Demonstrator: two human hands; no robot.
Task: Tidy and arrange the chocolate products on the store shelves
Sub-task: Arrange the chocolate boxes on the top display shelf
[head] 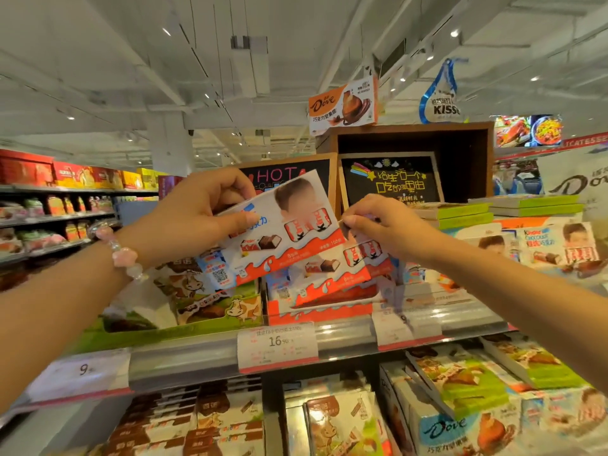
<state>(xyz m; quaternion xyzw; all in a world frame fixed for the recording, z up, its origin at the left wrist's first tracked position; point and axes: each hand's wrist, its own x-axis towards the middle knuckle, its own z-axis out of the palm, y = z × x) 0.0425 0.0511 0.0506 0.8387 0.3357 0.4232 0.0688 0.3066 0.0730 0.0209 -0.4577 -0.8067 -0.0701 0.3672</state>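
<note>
Chocolate box (289, 225) is being held up in the air, tilted, just above the red tray (320, 312) on the top shelf (210, 357), where more boxes of the same kind are standing. The left hand (200, 212) is pinching the box's upper left corner, thumb lying on the front and fingers curling behind. The right hand (385, 225) is sitting at the box's right edge with its fingers bunching up — it is looking like a pinch on that corner, or maybe on the box (368, 255) just behind, and I cannot tell which. The box is looking thin, flat and light, made of smooth card that could be slipping a little. It is seeming stiff enough to keep its shape, but squeezing the middle could be bending it and hurting the bars inside. Holding it by the two short ends — like now — is looking like the safest way, I think. A pink bead bracelet (121, 251) is hanging on the left wrist. A price tag (278, 347) is sitting on the shelf's front edge below.
</note>
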